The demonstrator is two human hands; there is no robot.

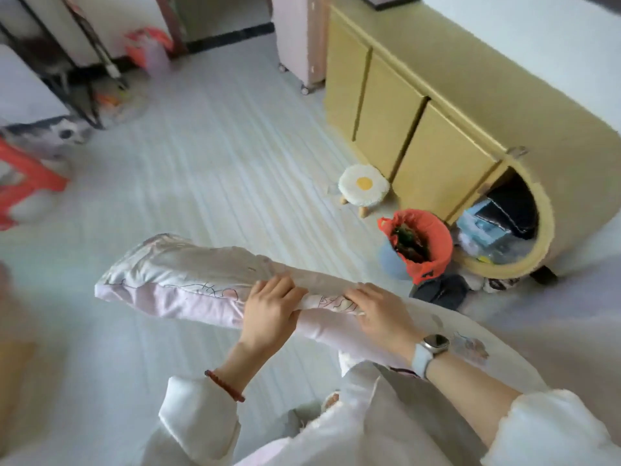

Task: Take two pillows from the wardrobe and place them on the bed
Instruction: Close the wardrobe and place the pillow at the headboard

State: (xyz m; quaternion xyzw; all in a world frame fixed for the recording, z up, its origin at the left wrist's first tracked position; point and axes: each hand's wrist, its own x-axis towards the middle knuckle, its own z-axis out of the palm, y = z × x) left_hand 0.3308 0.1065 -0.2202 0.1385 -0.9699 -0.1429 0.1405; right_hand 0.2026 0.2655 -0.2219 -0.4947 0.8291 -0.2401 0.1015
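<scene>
A person carries a pale pink, line-printed fabric pillow [188, 280] above the pale striped floor [218, 146], left hand [272, 307] and right hand [379, 307] both curled tight over its near edge. The carrying step appears underway; no bed is visible, so the next move means finding it. A yellow wooden cabinet [420, 129] stands to the right.

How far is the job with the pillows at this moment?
Done: a pink pillow is already out of the wardrobe. In hand: the left hand and right hand both grip its edge, carrying it over the floor. Left: no bed shows, nothing is placed yet, and a second pillow cannot be told apart.
</scene>
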